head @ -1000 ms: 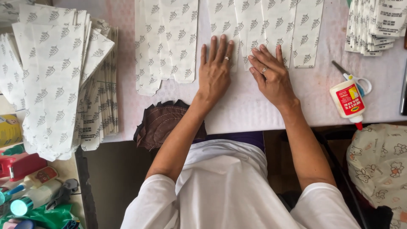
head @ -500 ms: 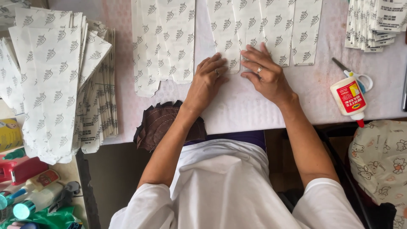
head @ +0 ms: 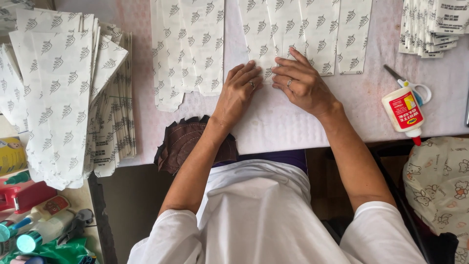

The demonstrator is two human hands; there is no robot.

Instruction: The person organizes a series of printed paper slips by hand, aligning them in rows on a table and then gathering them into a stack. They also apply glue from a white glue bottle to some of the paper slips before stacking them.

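A white paper sheet [head: 283, 122] lies flat on the table in front of me. My left hand [head: 238, 93] and my right hand [head: 303, 83] press down on its far edge side by side, fingers flat and close together, fingertips nearly touching each other. Just beyond my fingers lie overlapping white paper pieces with a grey leaf print [head: 303, 29]. Neither hand grips anything.
A tall stack of leaf-print paper bags [head: 63, 98] fills the left. More printed pieces [head: 188, 49] lie at centre left. A white glue bottle [head: 403, 112] and scissors [head: 415, 88] sit right. A folded stack [head: 432, 24] is top right. A brown cloth [head: 183, 142] hangs at the table edge.
Both hands slid across the sheet and drew together; the left hand moved toward the right hand, and the fingers now meet at the sheet's far edge.
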